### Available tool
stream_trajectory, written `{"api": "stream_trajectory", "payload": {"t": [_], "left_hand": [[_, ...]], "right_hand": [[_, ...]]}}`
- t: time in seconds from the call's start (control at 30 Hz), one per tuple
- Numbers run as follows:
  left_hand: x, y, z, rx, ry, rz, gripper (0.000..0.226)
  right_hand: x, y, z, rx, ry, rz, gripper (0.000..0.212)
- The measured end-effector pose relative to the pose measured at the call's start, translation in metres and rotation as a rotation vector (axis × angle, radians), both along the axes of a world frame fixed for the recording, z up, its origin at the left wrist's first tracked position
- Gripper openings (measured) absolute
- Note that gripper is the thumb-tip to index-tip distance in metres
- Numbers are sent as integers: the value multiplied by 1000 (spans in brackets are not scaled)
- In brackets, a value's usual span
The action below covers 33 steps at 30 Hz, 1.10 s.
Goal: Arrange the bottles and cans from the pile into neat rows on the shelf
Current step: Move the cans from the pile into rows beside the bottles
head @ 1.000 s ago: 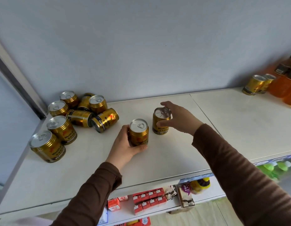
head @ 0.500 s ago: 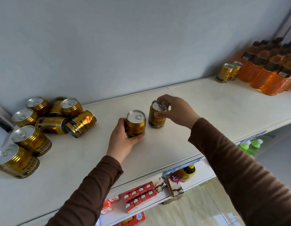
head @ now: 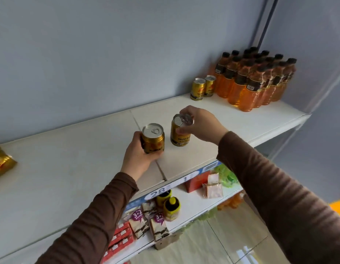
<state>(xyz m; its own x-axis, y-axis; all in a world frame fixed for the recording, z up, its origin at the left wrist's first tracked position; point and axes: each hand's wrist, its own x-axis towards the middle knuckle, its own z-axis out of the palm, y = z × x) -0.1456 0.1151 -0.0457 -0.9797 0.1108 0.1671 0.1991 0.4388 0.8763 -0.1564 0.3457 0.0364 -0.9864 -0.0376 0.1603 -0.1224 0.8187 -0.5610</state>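
Observation:
My left hand (head: 137,156) grips a gold can (head: 153,138) upright, from its left side, over the white shelf (head: 70,164). My right hand (head: 200,124) holds a second gold can (head: 179,132) by its top rim, just right of the first. Two more gold cans (head: 198,89) stand side by side at the back right of the shelf, next to a block of orange bottles (head: 255,80) with black caps. Only the edge of one can of the pile (head: 0,163) shows at the far left.
The grey wall (head: 108,54) runs behind the shelf. A lower shelf (head: 186,206) carries snack packs, small yellow bottles and red boxes. The shelf's right end (head: 298,116) meets an upright post. Tiled floor lies below.
Both hands have carried their cans to the right along the shelf. The view has turned right, so the pile has slid almost out of sight and the bottles have come fully into view.

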Motion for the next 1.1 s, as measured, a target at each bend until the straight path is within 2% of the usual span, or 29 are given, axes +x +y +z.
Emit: {"api": "stream_trajectory", "payload": {"t": [0.27,0.53,0.8,1.1], "left_hand": [[-23,101,5,13,-13,35,61],[-84,130,10,-13,29,58,63],[-149,138,8,45,-15,87,69],[-206,145,1,36,-18,209,68]], "right_hand": [[-29,97,7,-17,-33,31,61],[-88,125,9,30,-38,73,62],[-159,120,29,195,-107,142,66],[-250,94,38,496,-23,281,62]]}}
